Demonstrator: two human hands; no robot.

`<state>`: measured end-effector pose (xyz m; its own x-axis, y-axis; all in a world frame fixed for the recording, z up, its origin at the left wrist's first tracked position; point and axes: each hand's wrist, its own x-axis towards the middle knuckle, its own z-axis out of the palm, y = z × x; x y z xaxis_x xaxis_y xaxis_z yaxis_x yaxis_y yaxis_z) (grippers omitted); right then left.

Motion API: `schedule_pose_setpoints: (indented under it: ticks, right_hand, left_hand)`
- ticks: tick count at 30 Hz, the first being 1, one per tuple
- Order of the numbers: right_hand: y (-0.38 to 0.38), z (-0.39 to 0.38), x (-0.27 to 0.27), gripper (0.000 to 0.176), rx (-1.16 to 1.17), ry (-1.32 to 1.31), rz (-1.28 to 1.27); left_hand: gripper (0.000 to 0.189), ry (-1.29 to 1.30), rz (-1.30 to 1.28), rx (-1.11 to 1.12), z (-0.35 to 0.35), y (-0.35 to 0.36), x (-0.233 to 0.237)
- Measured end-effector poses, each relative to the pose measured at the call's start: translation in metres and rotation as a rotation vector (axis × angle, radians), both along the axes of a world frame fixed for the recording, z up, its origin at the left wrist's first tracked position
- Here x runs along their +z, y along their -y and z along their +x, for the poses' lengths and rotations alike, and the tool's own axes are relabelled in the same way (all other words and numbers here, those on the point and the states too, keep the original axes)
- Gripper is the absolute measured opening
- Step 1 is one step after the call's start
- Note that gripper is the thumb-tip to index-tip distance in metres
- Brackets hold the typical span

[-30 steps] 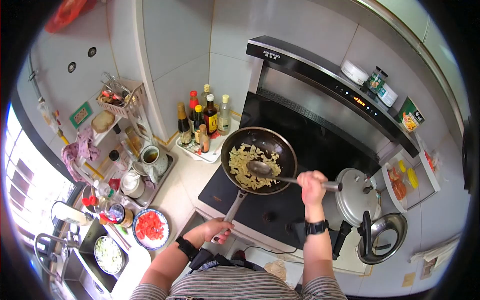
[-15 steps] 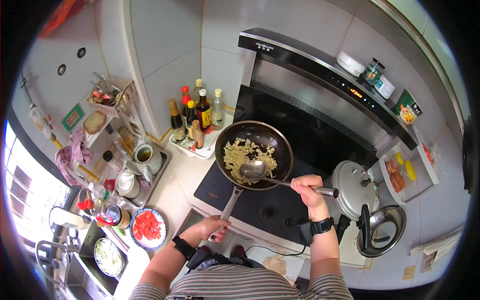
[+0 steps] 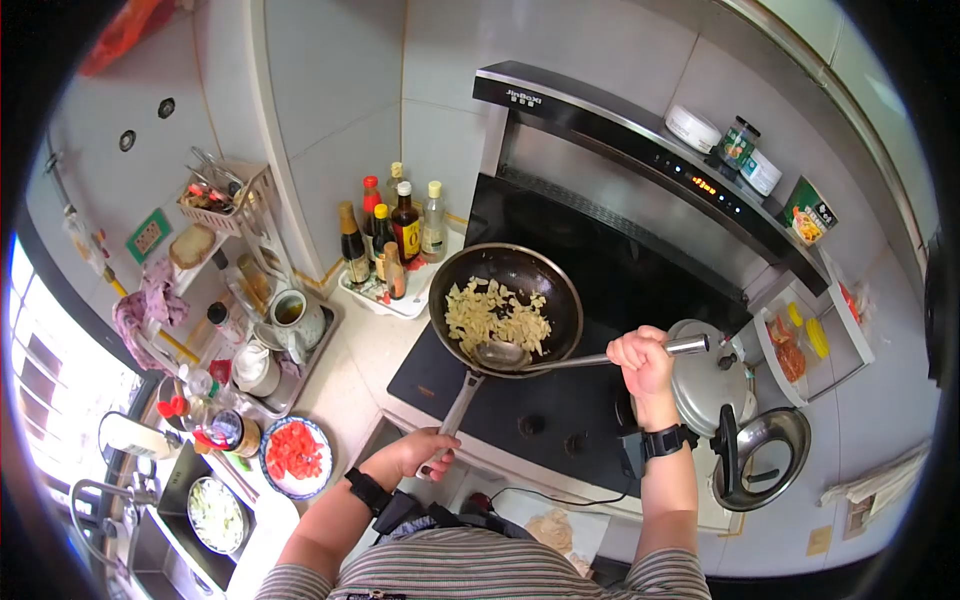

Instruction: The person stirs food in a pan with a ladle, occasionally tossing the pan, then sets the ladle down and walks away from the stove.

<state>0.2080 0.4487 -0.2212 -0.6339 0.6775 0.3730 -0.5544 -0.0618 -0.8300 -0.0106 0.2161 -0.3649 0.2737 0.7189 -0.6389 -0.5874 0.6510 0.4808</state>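
Note:
A dark wok (image 3: 556, 290) sits on the black stovetop, holding pale yellow chopped pieces (image 3: 492, 312) that look like scrambled egg. My left hand (image 3: 424, 453) is closed around the wok's grey handle (image 3: 461, 405). In my right hand (image 3: 642, 362) I grip the metal shaft of a ladle (image 3: 502, 355). The ladle's bowl rests in the near side of the wok, at the lower edge of the food, and its shaft crosses the rim to the right.
Sauce bottles (image 3: 406, 225) stand in a white tray (image 3: 412, 308) behind left. A plate of chopped red pieces (image 3: 296, 458) and a bowl of pale green shreds (image 3: 217, 513) lie left. A pressure cooker (image 3: 700, 385) and a metal basin (image 3: 796, 440) are right. The range hood (image 3: 640, 150) overhangs the stove.
My right hand has moved right and slightly up. The ladle's bowl has shifted down toward the wok's near wall, and the food has spread a little. My left hand stays on the handle.

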Motion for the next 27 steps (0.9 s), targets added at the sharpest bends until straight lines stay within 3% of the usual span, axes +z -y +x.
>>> schedule_pose_setpoints:
  ticks: [2, 5, 18, 20, 23, 27]
  right_hand:
    - [0.0, 0.001, 0.002, 0.032, 0.033, 0.032, 0.031]
    - [-0.008, -0.003, 0.004, 0.032, 0.03, 0.047, -0.024]
    - [-0.016, -0.002, 0.0, 0.033, -0.066, 0.052, -0.093]
    - [-0.016, -0.002, -0.001, 0.033, -0.083, 0.052, -0.097]
    - [-0.016, -0.001, -0.003, 0.032, -0.104, 0.053, -0.103]
    - [-0.016, 0.001, -0.006, 0.032, -0.124, 0.051, -0.107]
  left_hand:
    - [0.023, -0.031, 0.03, 0.034, 0.004, 0.0, 0.009]
    - [0.014, 0.011, 0.015, 0.021, 0.0, 0.0, -0.002]
    - [0.014, 0.058, 0.031, 0.004, 0.001, 0.0, 0.005]
    - [0.027, -0.041, 0.019, 0.02, 0.004, 0.0, 0.015]
    - [0.014, 0.028, 0.026, 0.022, 0.0, 0.0, -0.002]
    - [0.014, 0.023, 0.026, 0.024, 0.0, 0.0, 0.002]
